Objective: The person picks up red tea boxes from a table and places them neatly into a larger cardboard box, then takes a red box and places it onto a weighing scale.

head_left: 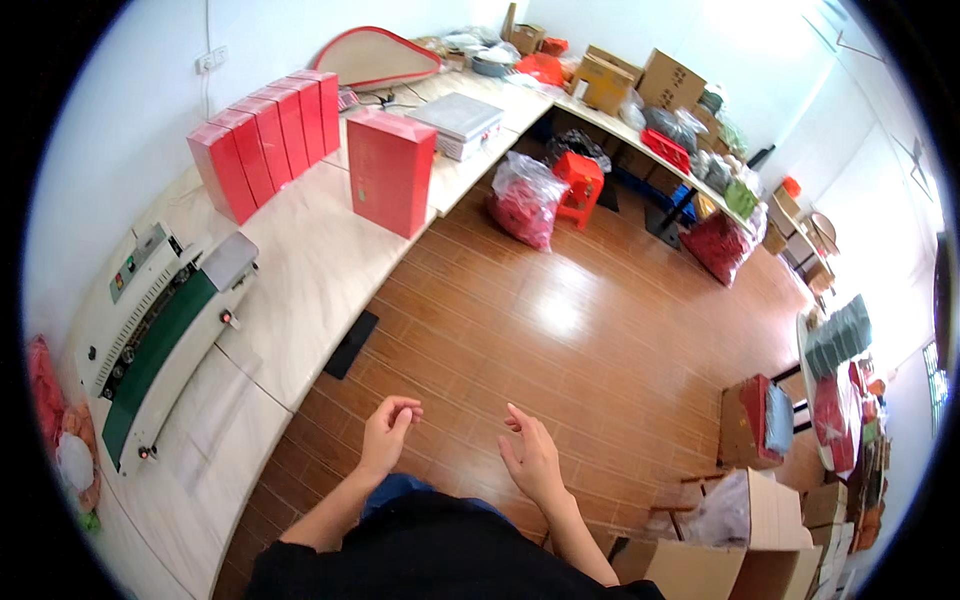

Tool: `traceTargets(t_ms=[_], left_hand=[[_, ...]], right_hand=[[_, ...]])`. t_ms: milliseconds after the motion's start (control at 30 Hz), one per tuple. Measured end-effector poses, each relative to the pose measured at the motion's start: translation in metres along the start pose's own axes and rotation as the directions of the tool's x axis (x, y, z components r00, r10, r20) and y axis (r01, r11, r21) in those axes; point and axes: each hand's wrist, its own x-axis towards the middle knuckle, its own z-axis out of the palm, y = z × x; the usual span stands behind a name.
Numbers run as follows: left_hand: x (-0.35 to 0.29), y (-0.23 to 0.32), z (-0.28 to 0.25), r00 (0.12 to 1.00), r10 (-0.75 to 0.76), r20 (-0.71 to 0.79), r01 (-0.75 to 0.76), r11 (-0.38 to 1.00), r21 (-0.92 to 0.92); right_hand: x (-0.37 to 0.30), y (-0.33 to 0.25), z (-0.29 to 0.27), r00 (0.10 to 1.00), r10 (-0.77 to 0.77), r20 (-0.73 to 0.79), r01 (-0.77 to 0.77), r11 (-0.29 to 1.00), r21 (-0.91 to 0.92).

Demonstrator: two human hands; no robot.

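In mid-air above the wooden floor, close to my body, my left hand [386, 436] is loosely closed with its fingers curled in, and nothing shows in it. My right hand [532, 458] hovers to its right, empty, with thumb and fingers apart. Neither touches anything. Nearest my left hand runs the edge of a marble-patterned table [290, 320]. On it stand an upright red box [390, 175] in clear film and a row of similar red boxes [265, 140]. A sealing machine with a green belt [160, 350] sits at the table's left.
A grey flat-topped device [457, 118] rests farther along the table. Below stand a bag of red items [527, 200] and a red stool [578, 188]. Cartons [605, 80] and bags crowd the far table. At the lower right is an open cardboard box [690, 570].
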Motion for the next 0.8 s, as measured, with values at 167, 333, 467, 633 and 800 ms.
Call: traceTargets(t_ms=[167,333,467,633,800], left_hand=[[0.044,-0.002,-0.031,0.989,-0.098,-0.107,0.086,0.99,-0.111],[0.092,-0.013,-0.044,0.971,-0.11,-0.213,0.088,0.99,-0.112],[0.129,-0.011,-0.053,0.921,-0.169,-0.35,0.154,0.986,-0.069],[0.186,-0.026,-0.055,0.838,-0.27,-0.474,0.192,0.959,-0.209],[0.241,-0.035,-0.042,0.805,-0.332,-0.491,0.225,0.937,-0.266]], right_hand=[[0.106,0.054,0.065,0.998,0.046,0.041,-0.054,0.978,0.203],[0.261,0.129,0.119,0.997,0.078,-0.025,-0.07,0.967,0.244],[0.419,0.133,0.142,0.965,-0.235,-0.114,0.237,0.972,0.001],[0.579,0.109,0.185,0.919,-0.392,-0.026,0.379,0.901,-0.214],[0.666,0.093,0.211,0.862,-0.265,0.432,0.442,0.81,-0.384]])
